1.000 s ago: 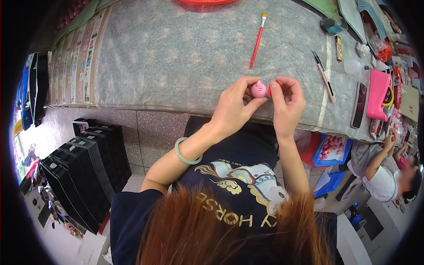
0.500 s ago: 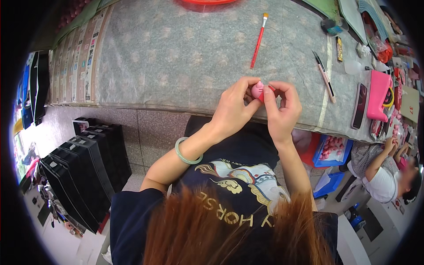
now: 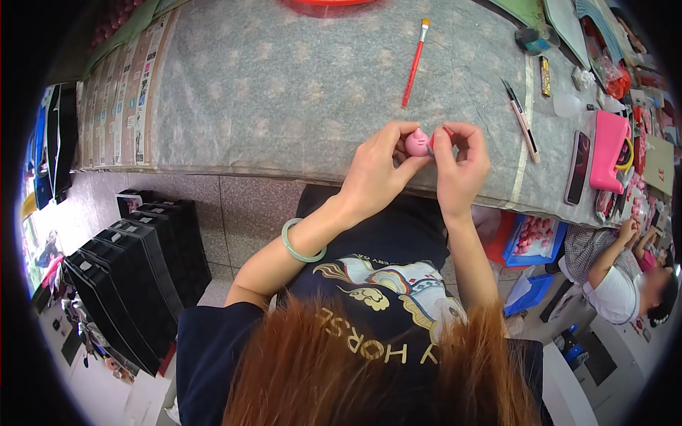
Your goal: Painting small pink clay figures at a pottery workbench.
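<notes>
A small pink rounded figure (image 3: 415,143) sits between the fingertips of my left hand (image 3: 376,170), just above the near edge of the grey padded table (image 3: 284,92). My right hand (image 3: 462,163) is close beside it and pinches a thin red-tipped tool (image 3: 446,131) that touches the figure's right side. A pale green bangle (image 3: 298,245) rings my left wrist.
A red-handled paintbrush (image 3: 414,62) lies on the table beyond my hands. To the right lie a pen-like tool (image 3: 522,121), a phone (image 3: 579,167) and a pink case (image 3: 609,149). Black stacked trays (image 3: 135,270) stand on the floor at left. Another person (image 3: 618,277) sits at lower right.
Both hands stay together at the table edge. My right hand has shifted slightly toward the figure and the figure has turned a little in my left fingers.
</notes>
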Action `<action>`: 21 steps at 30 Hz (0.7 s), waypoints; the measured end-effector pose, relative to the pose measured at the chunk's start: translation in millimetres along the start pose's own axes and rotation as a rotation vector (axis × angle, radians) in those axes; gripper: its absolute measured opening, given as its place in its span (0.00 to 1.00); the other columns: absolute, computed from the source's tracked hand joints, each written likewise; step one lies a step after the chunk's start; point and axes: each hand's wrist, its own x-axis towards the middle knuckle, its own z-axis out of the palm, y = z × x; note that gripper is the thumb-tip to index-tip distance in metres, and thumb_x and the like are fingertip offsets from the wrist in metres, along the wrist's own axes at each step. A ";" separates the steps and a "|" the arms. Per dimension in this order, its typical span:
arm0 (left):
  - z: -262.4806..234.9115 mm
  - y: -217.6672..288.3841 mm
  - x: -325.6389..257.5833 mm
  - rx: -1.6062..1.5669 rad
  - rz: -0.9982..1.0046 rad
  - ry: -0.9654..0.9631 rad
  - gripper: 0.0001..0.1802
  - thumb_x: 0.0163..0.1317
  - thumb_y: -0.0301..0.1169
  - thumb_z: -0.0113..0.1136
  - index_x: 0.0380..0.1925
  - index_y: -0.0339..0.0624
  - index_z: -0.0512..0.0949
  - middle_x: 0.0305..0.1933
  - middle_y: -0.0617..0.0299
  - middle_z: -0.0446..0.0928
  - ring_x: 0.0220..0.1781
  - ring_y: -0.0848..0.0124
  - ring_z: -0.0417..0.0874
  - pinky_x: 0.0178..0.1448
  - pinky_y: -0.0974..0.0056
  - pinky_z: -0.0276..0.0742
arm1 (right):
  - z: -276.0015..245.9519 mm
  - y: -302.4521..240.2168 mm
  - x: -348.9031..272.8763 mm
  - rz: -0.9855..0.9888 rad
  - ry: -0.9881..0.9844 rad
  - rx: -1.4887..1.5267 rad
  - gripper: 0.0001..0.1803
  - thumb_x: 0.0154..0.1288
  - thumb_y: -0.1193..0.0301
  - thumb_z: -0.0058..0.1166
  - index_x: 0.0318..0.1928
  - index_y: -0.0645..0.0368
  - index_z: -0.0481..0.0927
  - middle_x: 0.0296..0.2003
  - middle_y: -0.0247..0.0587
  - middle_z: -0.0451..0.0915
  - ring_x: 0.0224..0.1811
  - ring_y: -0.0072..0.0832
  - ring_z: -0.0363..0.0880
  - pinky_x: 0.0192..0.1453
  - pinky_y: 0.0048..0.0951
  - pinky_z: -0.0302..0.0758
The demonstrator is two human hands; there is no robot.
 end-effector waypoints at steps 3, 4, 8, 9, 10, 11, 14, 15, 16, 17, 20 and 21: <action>-2.2 0.7 1.3 -0.003 -0.026 -0.020 0.20 0.49 0.21 0.61 0.43 0.34 0.68 0.37 0.54 0.75 0.36 0.70 0.79 0.39 0.68 0.76 | -1.1 -2.5 -0.8 -0.040 -0.020 -0.035 0.04 0.52 0.79 0.55 0.29 0.62 0.74 0.24 0.38 0.73 0.24 0.24 0.72 0.30 0.23 0.69; -3.3 1.0 0.2 -0.004 -0.063 -0.052 0.21 0.49 0.21 0.61 0.45 0.34 0.68 0.39 0.56 0.76 0.39 0.73 0.79 0.43 0.70 0.75 | -1.6 0.3 1.5 -0.047 -0.005 -0.050 0.04 0.52 0.79 0.54 0.29 0.63 0.74 0.24 0.37 0.73 0.24 0.23 0.71 0.30 0.23 0.69; -7.9 -1.0 1.7 -0.191 -0.092 -0.080 0.21 0.53 0.20 0.58 0.48 0.34 0.66 0.47 0.57 0.73 0.46 0.72 0.77 0.51 0.70 0.73 | -17.4 11.7 19.6 0.222 0.022 0.237 0.06 0.57 0.78 0.52 0.36 0.63 0.73 0.30 0.32 0.73 0.31 0.17 0.71 0.35 0.18 0.69; -11.5 2.3 3.5 -0.280 -0.134 -0.124 0.21 0.54 0.19 0.56 0.49 0.34 0.65 0.49 0.57 0.72 0.48 0.71 0.76 0.53 0.69 0.71 | -22.3 11.6 24.3 0.389 0.070 0.506 0.07 0.57 0.78 0.52 0.37 0.63 0.73 0.31 0.32 0.73 0.31 0.17 0.72 0.36 0.18 0.69; -14.0 4.1 4.2 -0.368 -0.178 -0.170 0.21 0.56 0.18 0.54 0.51 0.34 0.64 0.52 0.57 0.70 0.50 0.71 0.74 0.56 0.69 0.69 | -27.7 10.5 25.3 0.394 0.047 0.566 0.09 0.58 0.78 0.51 0.40 0.63 0.73 0.32 0.33 0.73 0.32 0.19 0.72 0.37 0.20 0.70; -14.7 3.7 4.5 -0.367 -0.179 -0.171 0.21 0.56 0.18 0.54 0.51 0.34 0.64 0.52 0.57 0.70 0.50 0.71 0.74 0.56 0.69 0.69 | -28.7 8.0 24.0 0.395 0.048 0.567 0.09 0.58 0.78 0.51 0.40 0.63 0.73 0.32 0.33 0.73 0.32 0.19 0.72 0.37 0.20 0.70; -14.2 1.9 4.1 -0.389 -0.167 -0.179 0.21 0.56 0.17 0.52 0.52 0.34 0.64 0.53 0.57 0.68 0.51 0.72 0.74 0.56 0.69 0.69 | -28.5 -7.6 18.8 0.433 -0.103 0.652 0.09 0.58 0.79 0.51 0.41 0.64 0.73 0.32 0.34 0.73 0.32 0.19 0.73 0.37 0.20 0.70; -14.2 1.3 3.6 -0.390 -0.162 -0.167 0.22 0.56 0.17 0.52 0.52 0.34 0.63 0.53 0.57 0.69 0.51 0.72 0.73 0.56 0.68 0.69 | -26.4 -12.1 15.9 0.435 -0.101 0.651 0.09 0.58 0.79 0.51 0.41 0.64 0.73 0.32 0.34 0.73 0.32 0.19 0.73 0.37 0.20 0.70; -14.3 0.7 3.4 -0.389 -0.157 -0.155 0.22 0.56 0.17 0.52 0.52 0.34 0.63 0.52 0.57 0.69 0.51 0.71 0.73 0.56 0.68 0.69 | -23.6 -16.1 13.3 0.421 -0.136 0.591 0.09 0.58 0.79 0.51 0.41 0.64 0.73 0.32 0.34 0.74 0.33 0.19 0.73 0.38 0.19 0.70; -13.9 -0.7 3.1 -0.389 -0.157 -0.156 0.22 0.56 0.17 0.52 0.52 0.34 0.63 0.52 0.57 0.69 0.51 0.71 0.73 0.56 0.68 0.69 | -20.4 -20.5 10.4 0.407 -0.171 0.532 0.09 0.58 0.79 0.51 0.40 0.64 0.74 0.32 0.34 0.74 0.34 0.18 0.73 0.39 0.18 0.70; -13.3 -3.0 1.8 -0.377 -0.154 -0.175 0.23 0.56 0.18 0.53 0.53 0.34 0.63 0.51 0.56 0.70 0.52 0.71 0.73 0.57 0.68 0.69 | -10.5 -19.6 7.2 0.263 -0.201 0.266 0.08 0.57 0.79 0.53 0.38 0.65 0.74 0.31 0.32 0.74 0.34 0.15 0.72 0.40 0.16 0.68; -13.3 -1.9 1.5 -0.330 -0.149 -0.176 0.23 0.56 0.18 0.53 0.53 0.34 0.63 0.50 0.55 0.70 0.52 0.71 0.73 0.57 0.68 0.69 | -8.8 -16.4 9.2 0.250 -0.175 0.187 0.07 0.57 0.79 0.53 0.38 0.65 0.74 0.31 0.32 0.74 0.34 0.15 0.72 0.39 0.15 0.68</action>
